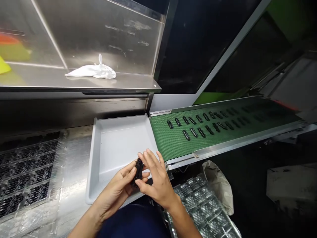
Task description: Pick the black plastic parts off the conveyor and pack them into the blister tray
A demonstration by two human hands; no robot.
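Currently both hands are up in front of me, over the near edge of the grey tray (121,138). Left hand (121,183) comes in low from the left, forearm slanting up and inward, palm turned toward the right; its thumb and fingers pinch a small black part (138,172), held lengthwise, nearly upright and tipped slightly. Right hand (159,185) faces it, forearm rising from lower right, wrist bent inward. Its fingers (153,162) are spread and stretched up and forward, thumb apart at the part's lower end, fingertips near the upper end; cannot tell whether they press on it. Ahead and right, a green conveyor belt (167,145) carries more black parts (193,132) in two rough rows, its end meeting the tray. Left, on the metal worktop (76,162), a clear moulded tray (53,185) with dark pieces in it. Below my right forearm, clear pocketed trays (205,208).
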